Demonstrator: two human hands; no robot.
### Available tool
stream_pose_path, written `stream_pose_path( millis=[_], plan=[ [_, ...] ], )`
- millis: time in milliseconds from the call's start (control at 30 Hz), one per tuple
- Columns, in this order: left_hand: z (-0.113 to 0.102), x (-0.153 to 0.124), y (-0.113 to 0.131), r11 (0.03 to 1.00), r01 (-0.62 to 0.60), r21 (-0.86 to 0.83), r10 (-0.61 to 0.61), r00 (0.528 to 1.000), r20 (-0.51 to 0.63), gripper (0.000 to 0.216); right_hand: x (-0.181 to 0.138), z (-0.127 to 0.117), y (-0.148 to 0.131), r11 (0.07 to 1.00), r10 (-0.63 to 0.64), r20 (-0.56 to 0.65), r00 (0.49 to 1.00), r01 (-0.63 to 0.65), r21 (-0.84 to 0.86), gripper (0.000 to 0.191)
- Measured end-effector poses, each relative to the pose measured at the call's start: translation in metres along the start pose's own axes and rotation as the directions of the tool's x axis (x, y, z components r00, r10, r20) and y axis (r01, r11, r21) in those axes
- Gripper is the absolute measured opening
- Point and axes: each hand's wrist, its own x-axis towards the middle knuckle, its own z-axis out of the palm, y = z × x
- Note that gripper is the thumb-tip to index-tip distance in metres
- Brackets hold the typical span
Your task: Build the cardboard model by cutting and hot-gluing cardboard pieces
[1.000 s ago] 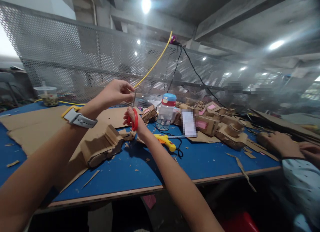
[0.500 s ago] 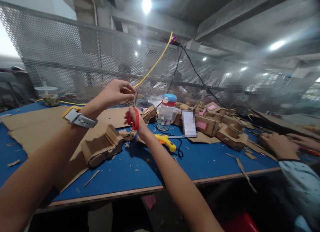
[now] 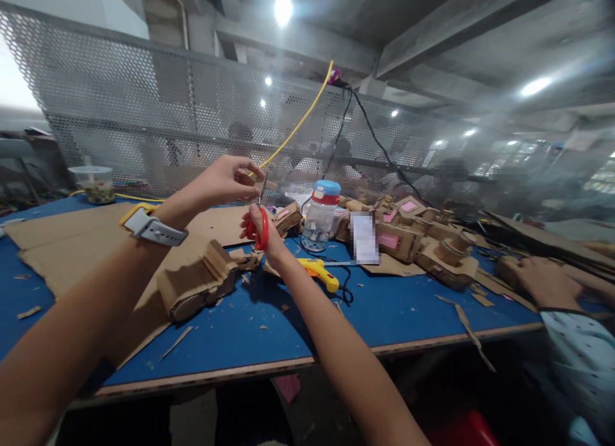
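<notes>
My right hand (image 3: 265, 236) is closed round the red handles of a pair of scissors (image 3: 262, 228), whose metal blades point up. Just above, my left hand (image 3: 229, 180) is bent at the wrist, thumb and fingers pinched near the blade tips. Between its fingertips and the blades shows a small piece of cardboard (image 3: 270, 185), partly hidden. Below my hands on the blue table lies a shaped cardboard model part (image 3: 196, 280). Beside my right forearm is a yellow glue gun (image 3: 319, 273) with a glue stick in its back.
A clear water bottle (image 3: 317, 225) with a blue lid stands behind the glue gun. Several cardboard models (image 3: 401, 238) fill the right side. Flat cardboard sheets (image 3: 77, 238) lie at left, near a plastic cup (image 3: 93, 184). At far right is another person's hand (image 3: 548, 282).
My hands keep almost the same pose, the left fingertips slightly shifted at the blades. The other person's hand at the right has moved a little.
</notes>
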Motion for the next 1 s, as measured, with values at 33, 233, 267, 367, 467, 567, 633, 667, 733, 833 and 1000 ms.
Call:
stream_pose_path(
  millis=[33, 233, 267, 367, 467, 567, 633, 667, 733, 833, 1000],
  plan=[
    [0.0002, -0.0003, 0.0004, 1.000, -0.001, -0.005, 0.001, 1.000, -0.005, 0.031, -0.0004, 0.0000, -0.0003, 1.000, 0.001, -0.001, 1.000, -0.001, 0.002, 0.038],
    [0.0012, -0.0005, 0.0010, 0.999, -0.008, -0.042, 0.007, 0.999, -0.036, 0.031, -0.0025, -0.0001, -0.0016, 1.000, -0.019, -0.018, 1.000, 0.019, 0.008, 0.037],
    [0.0013, -0.0005, 0.0010, 0.999, -0.007, -0.046, 0.006, 0.999, -0.032, 0.031, -0.0024, -0.0002, -0.0016, 1.000, -0.022, -0.018, 1.000, 0.022, 0.012, 0.036],
    [0.0016, -0.0005, 0.0005, 0.999, -0.010, -0.046, 0.009, 1.000, -0.015, 0.030, -0.0014, -0.0007, -0.0015, 0.999, -0.029, -0.030, 0.999, 0.030, 0.025, 0.035],
    [0.0024, 0.0000, -0.0006, 0.999, -0.015, -0.045, 0.014, 1.000, -0.017, 0.031, -0.0009, -0.0010, -0.0022, 0.999, -0.033, -0.039, 0.999, 0.034, 0.029, 0.035],
    [0.0035, 0.0010, -0.0022, 0.997, -0.023, -0.074, 0.018, 0.998, -0.064, 0.033, -0.0020, -0.0005, -0.0038, 1.000, -0.027, -0.034, 0.999, 0.027, 0.015, 0.034],
    [0.0039, 0.0014, -0.0030, 0.996, -0.024, -0.086, 0.018, 0.997, -0.076, 0.034, -0.0027, 0.0000, -0.0045, 1.000, -0.027, -0.025, 0.999, 0.027, 0.004, 0.034],
    [0.0040, 0.0014, -0.0033, 0.996, -0.023, -0.085, 0.017, 0.997, -0.069, 0.034, -0.0027, 0.0002, -0.0046, 1.000, -0.030, -0.023, 0.999, 0.030, -0.001, 0.034],
    [0.0038, 0.0012, -0.0032, 0.997, -0.020, -0.071, 0.016, 0.999, -0.047, 0.034, -0.0022, 0.0004, -0.0039, 0.999, -0.032, -0.029, 0.999, 0.032, -0.006, 0.035],
    [0.0030, 0.0002, -0.0021, 0.998, -0.030, -0.054, 0.028, 0.999, -0.031, 0.034, -0.0010, 0.0003, -0.0020, 1.000, -0.030, -0.030, 0.999, 0.030, -0.008, 0.036],
    [0.0011, -0.0014, -0.0008, 0.999, -0.038, -0.032, 0.037, 0.999, -0.034, 0.036, -0.0023, -0.0002, -0.0014, 0.999, -0.041, -0.025, 0.999, 0.041, -0.010, 0.039]
  ],
)
